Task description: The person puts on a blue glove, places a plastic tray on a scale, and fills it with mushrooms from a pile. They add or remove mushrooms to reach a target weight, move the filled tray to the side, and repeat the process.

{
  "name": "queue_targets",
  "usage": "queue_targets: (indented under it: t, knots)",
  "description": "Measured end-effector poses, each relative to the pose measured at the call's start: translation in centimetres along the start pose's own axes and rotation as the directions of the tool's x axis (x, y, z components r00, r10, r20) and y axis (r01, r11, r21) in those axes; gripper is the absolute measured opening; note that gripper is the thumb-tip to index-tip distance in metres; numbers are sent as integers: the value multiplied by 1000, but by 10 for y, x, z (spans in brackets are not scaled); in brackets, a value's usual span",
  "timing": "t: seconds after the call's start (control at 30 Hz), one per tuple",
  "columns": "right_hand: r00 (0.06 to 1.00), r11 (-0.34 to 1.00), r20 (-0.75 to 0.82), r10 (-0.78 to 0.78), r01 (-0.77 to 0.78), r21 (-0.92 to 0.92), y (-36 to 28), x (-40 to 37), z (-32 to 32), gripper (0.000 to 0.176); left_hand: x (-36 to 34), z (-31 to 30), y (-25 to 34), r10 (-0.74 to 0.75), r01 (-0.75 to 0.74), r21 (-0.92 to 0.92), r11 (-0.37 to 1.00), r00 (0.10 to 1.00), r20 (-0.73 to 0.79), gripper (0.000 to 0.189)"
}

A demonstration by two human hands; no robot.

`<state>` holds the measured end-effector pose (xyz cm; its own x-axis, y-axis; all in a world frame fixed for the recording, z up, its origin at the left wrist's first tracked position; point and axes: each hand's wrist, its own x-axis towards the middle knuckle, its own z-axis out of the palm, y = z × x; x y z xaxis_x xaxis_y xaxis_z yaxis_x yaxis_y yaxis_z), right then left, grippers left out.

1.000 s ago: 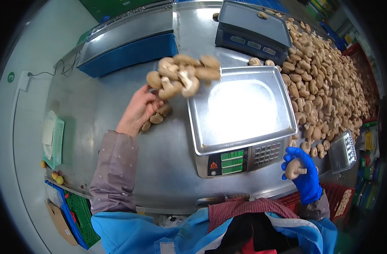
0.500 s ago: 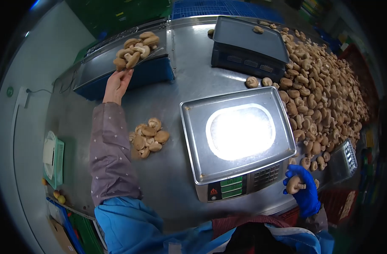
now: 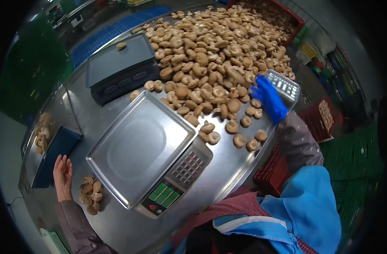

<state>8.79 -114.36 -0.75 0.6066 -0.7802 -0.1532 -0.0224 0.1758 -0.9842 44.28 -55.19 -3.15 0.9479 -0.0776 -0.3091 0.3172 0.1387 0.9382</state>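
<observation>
My left hand point(image 3: 63, 177), bare, is open with its fingers stretched out, beside a blue-sided stand point(image 3: 57, 154) at the left. Just right of it lies a small group of shiitake mushrooms point(image 3: 91, 194). Another cluster of shiitake mushrooms point(image 3: 42, 132) rests on top of the stand. My right hand point(image 3: 269, 101), in a blue glove, reaches to the right edge of a large shiitake heap point(image 3: 219, 63). It overlaps the left side of a clear plastic tray point(image 3: 284, 88). Blur and the glove's angle hide whether its fingers hold anything.
A weighing scale point(image 3: 142, 148) with a bare metal pan stands in the middle of the steel table point(image 3: 130, 235). Behind it is a second, dark scale point(image 3: 121, 63) with one mushroom on it. Red crates point(image 3: 272, 169) stand below the table's right edge.
My left hand has come away from the mushrooms on the stand. My right hand has moved from beside the scale to the heap's edge and tray; the mushroom it held is no longer visible. The view has turned right.
</observation>
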Motion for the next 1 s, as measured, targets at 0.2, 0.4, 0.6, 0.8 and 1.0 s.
queue_targets:
  t: [0.2,0.4,0.6,0.8,1.0]
  knots:
    - [869,-210,325,-372,263,-942,-20,28,-145,33,-107,81,-8,30,-58,164,985,985,168,34]
    - [881,-81,372,-291,365,-927,-18,27,-186,19,-202,170,-63,-158,63,307,950,942,295,31]
    - [807,-86,468,-360,470,-878,-11,30,-194,16,-250,236,-135,-365,192,355,915,769,525,29]
    - [833,-15,416,-364,441,-897,-7,33,-196,16,-282,282,-180,-448,349,281,894,687,572,28]
    - [839,-15,403,-365,428,-904,-1,37,-200,16,-293,300,-193,-474,406,255,878,661,581,27]
